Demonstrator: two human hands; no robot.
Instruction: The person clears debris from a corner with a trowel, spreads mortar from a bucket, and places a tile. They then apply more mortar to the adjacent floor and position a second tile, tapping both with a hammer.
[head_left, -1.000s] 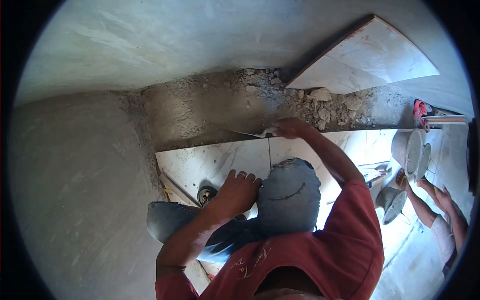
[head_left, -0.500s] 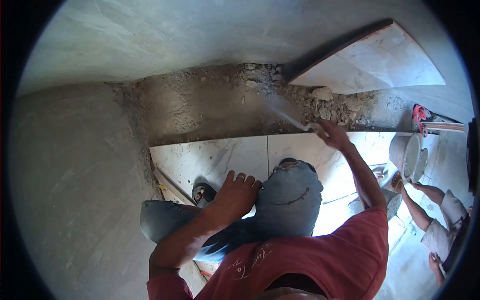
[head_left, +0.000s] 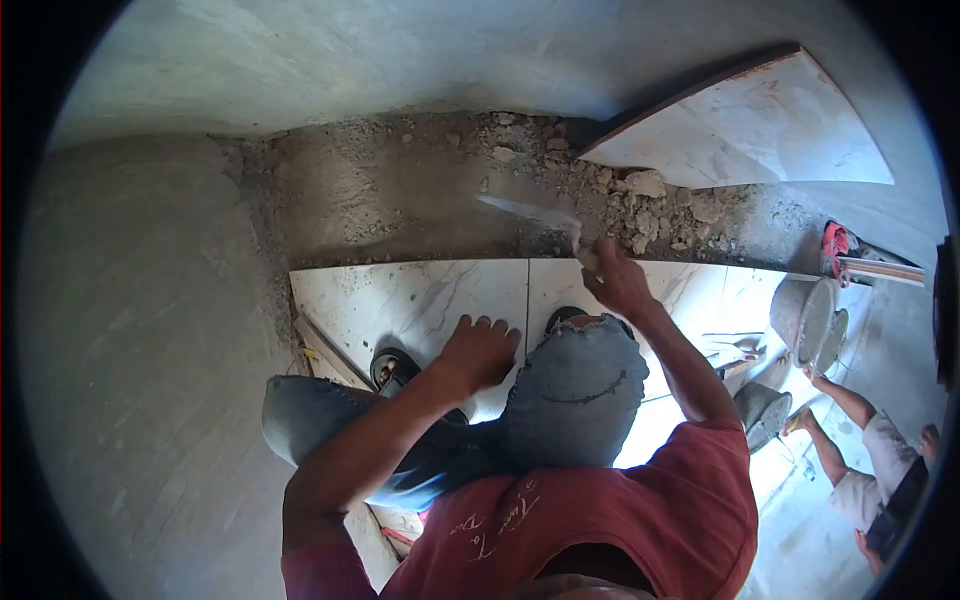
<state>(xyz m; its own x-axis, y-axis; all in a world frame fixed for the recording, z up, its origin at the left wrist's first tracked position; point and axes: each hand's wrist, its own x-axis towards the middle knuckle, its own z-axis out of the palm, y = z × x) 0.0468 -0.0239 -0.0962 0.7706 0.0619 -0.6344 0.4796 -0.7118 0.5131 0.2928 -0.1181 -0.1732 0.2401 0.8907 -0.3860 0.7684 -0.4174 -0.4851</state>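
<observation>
In my right hand [head_left: 618,282] is a trowel [head_left: 528,210], gripped by its handle, with the blade pointing left over the strip of bare ground [head_left: 420,215]. The blade looks blurred. My left hand [head_left: 482,352] hangs between my knees above the marble-patterned tiles [head_left: 425,300]; a ring shows on it, its fingers curl down, and whether they hold anything is hidden. Broken rubble [head_left: 645,210] lies on the ground just beyond my right hand.
A large tile [head_left: 750,125] leans against the wall at upper right. Buckets [head_left: 803,315] and a dark container [head_left: 762,412] stand at right, near another person's arm [head_left: 845,398]. A red bag [head_left: 836,245] lies by the wall. A wood strip [head_left: 335,350] lies at left.
My right hand and the trowel have moved left, and the blade now lies flatter across the ground. My left hand has shifted slightly up. The other person's arms have moved.
</observation>
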